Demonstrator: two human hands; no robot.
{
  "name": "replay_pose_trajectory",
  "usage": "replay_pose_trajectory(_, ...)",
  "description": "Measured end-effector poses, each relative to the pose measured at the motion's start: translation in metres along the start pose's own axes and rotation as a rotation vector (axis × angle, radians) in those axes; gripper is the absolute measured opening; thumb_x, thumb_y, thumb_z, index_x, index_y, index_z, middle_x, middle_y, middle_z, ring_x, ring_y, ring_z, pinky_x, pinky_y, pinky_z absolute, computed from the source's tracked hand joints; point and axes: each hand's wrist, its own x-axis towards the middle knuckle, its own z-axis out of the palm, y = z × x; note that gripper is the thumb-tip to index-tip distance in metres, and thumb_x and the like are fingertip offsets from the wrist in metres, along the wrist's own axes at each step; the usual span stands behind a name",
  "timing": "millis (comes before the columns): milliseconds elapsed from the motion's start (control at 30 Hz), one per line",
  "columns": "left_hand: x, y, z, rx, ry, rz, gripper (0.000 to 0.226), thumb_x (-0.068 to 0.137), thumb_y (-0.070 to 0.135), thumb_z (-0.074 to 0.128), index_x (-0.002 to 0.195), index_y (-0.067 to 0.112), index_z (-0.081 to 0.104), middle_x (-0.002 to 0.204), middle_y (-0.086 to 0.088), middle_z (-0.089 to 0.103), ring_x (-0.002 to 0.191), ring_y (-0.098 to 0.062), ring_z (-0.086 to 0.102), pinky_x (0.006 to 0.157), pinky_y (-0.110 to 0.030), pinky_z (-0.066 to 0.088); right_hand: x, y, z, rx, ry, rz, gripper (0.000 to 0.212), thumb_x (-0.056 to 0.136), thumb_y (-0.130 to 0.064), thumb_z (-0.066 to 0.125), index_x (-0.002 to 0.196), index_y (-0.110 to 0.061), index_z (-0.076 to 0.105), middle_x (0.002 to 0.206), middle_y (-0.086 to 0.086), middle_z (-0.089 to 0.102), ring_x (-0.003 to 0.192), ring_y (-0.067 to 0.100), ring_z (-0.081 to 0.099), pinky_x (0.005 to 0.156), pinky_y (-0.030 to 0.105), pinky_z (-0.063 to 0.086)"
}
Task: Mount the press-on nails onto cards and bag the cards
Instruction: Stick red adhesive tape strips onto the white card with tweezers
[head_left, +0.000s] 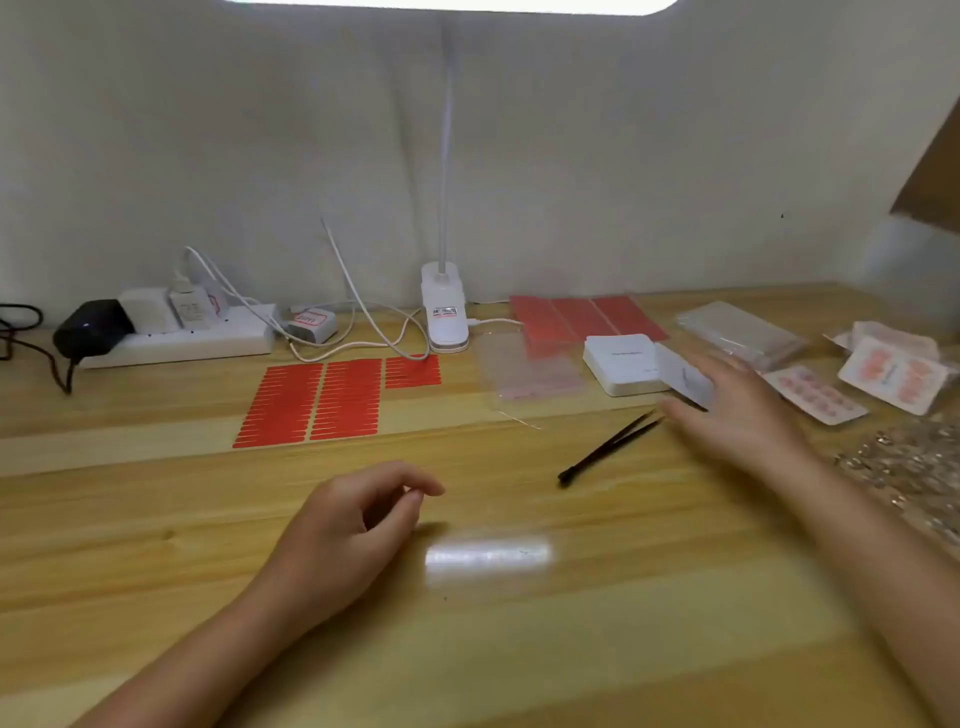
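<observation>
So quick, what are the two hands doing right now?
Left hand: loosely curled, holding nothing, over the table.
Right hand: blurred, holding a white card by the card stack.

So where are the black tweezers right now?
Head view: the tweezers lie on the table, right of centre, just before the right hand.

I've got 3 red sticker sheets (337, 400) with white slits on my light wood-grain table (156, 545), black tweezers (608, 449), white lamp (443, 312), white card stack (621, 364).
</observation>
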Motion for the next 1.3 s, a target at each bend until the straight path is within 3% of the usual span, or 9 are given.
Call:
replay_pose_trajectory(167, 0.000, -0.005, -0.003, -0.094, 0.005, -0.059, 0.028, 0.087, 0.006, 0.057, 0.077, 0.029, 0.070, 0.044, 0.009, 0.043, 0.043, -0.003, 0.036, 0.044, -0.010, 0.026, -0.005, -0.003, 0.016, -0.107, 0.119, 0.045, 0.052, 0.090, -0.033, 0.057, 0.138, -0.015, 0.045, 0.143, 0.002, 0.044, 0.129, 0.023, 0.040, 0.095, 0.037, 0.038)
replay_pose_trajectory(433, -0.001, -0.002, -0.004, -0.129, -0.026, -0.088, 0.028, 0.088, 0.008, 0.057, 0.076, 0.030, 0.069, 0.045, 0.007, 0.043, 0.044, -0.004, 0.035, 0.045, -0.013, 0.026, -0.003, -0.002, 0.023, -0.220, 0.242, -0.037, 0.028, 0.092, -0.014, 0.053, 0.116, -0.004, 0.062, 0.118, 0.010, 0.064, 0.103, 0.032, 0.058, 0.081, 0.037, 0.041)
replay_pose_trajectory(600, -0.001, 0.000, -0.006, -0.130, -0.015, -0.095, 0.027, 0.088, 0.007, 0.056, 0.078, 0.028, 0.069, 0.046, 0.004, 0.044, 0.045, -0.005, 0.037, 0.045, -0.013, 0.027, -0.003, -0.002, 0.022, -0.175, 0.327, -0.092, 0.026, 0.092, -0.005, 0.051, 0.113, -0.003, 0.066, 0.118, 0.013, 0.064, 0.104, 0.035, 0.058, 0.087, 0.042, 0.041)
replay_pose_trajectory(700, -0.001, 0.001, -0.007, -0.153, -0.014, -0.114, 0.027, 0.089, 0.006, 0.055, 0.079, 0.026, 0.070, 0.047, 0.003, 0.044, 0.045, -0.005, 0.037, 0.045, -0.014, 0.028, -0.005, -0.005, 0.020, -0.166, 0.420, -0.197, 0.023, 0.089, 0.000, 0.056, 0.109, 0.000, 0.067, 0.114, 0.019, 0.065, 0.105, 0.037, 0.059, 0.096, 0.048, 0.035)
replay_pose_trajectory(867, -0.001, 0.002, -0.008, -0.154, -0.018, -0.128, 0.026, 0.090, 0.005, 0.053, 0.082, 0.024, 0.069, 0.048, 0.003, 0.048, 0.044, -0.003, 0.039, 0.045, -0.013, 0.031, -0.009, -0.016, 0.019, -0.190, 0.542, -0.474, 0.026, 0.083, 0.005, 0.062, 0.106, -0.003, 0.070, 0.106, 0.020, 0.066, 0.093, 0.039, 0.060, 0.083, 0.047, 0.041)
replay_pose_trajectory(967, 0.000, 0.002, -0.009, -0.179, -0.012, -0.145, 0.025, 0.091, 0.007, 0.052, 0.084, 0.023, 0.069, 0.049, 0.003, 0.052, 0.041, -0.002, 0.042, 0.044, -0.009, 0.032, -0.016, -0.032, 0.020, -0.171, 0.601, -0.704, 0.025, 0.085, -0.003, 0.054, 0.103, -0.004, 0.072, 0.100, 0.021, 0.066, 0.092, 0.030, 0.053, 0.081, 0.039, 0.035)
replay_pose_trajectory(1167, 0.003, 0.000, -0.008, -0.375, 0.040, -0.222, 0.023, 0.094, 0.013, 0.046, 0.089, 0.021, 0.067, 0.053, 0.004, 0.057, 0.037, -0.003, 0.039, 0.038, -0.014, 0.035, -0.039, -0.072, 0.034, 0.054, 0.449, -1.043, 0.025, 0.094, -0.011, 0.049, 0.107, -0.018, 0.068, 0.105, 0.013, 0.063, 0.092, 0.025, 0.054, 0.075, 0.040, 0.044)
replay_pose_trajectory(1300, 0.008, -0.002, -0.010, -0.523, 0.031, -0.302, 0.028, 0.096, 0.023, 0.035, 0.093, 0.018, 0.063, 0.056, 0.003, 0.060, 0.039, -0.008, 0.045, 0.035, -0.015, 0.035, -0.053, -0.097, 0.044, 0.153, 0.254, -1.120, 0.024, 0.089, -0.009, 0.052, 0.097, -0.012, 0.074, 0.102, 0.014, 0.067, 0.087, 0.028, 0.064, 0.066, 0.038, 0.052)
